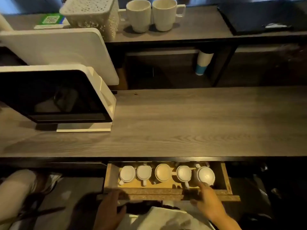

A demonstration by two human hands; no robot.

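White ceramic, the rightmost cup [205, 175] of five sits at the right end of the open drawer [166, 192] below the counter [182, 122]. It lies straight ahead of the right hand [207, 202], by far the nearer. That hand's fingertips touch the cup's near wall, though I cannot tell whether they pinch it. The cups run left to right across the drawer. The left hand [111, 211] lies at the drawer's front edge, well apart, too shadowed to show whether it grips. The cup's handle seems to point away, half hidden under the counter's lip.
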